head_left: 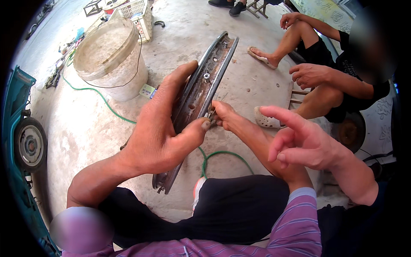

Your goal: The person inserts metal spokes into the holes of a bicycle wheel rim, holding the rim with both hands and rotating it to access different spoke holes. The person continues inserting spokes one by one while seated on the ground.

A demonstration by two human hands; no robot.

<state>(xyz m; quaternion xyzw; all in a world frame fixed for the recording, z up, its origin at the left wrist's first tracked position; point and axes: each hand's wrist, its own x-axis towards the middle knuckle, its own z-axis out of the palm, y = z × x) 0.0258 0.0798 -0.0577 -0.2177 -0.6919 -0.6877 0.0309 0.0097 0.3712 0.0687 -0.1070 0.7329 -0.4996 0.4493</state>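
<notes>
A narrow, rusty metal wheel rim (198, 92) stands tilted in front of me, its hollow channel facing up. A small silvery nut or nipple (206, 76) sits in that channel. My left hand (156, 128) grips the rim from the left, with its thumb on the near side and its fingers along the far side. Beyond the rim's right edge, my right hand (224, 115) has its fingers pinched close by my left thumb. Something small and metallic shows there, partly hidden by the rim and too small to name.
Another person's hand (306, 143) reaches in from the right, index finger extended towards the rim. A seated person's leg (295, 45) is beyond. A dirty white bucket (107, 64), a white plastic crate (139, 19), a green hose (100, 96) and a teal vehicle's wheel (31, 144) lie leftward.
</notes>
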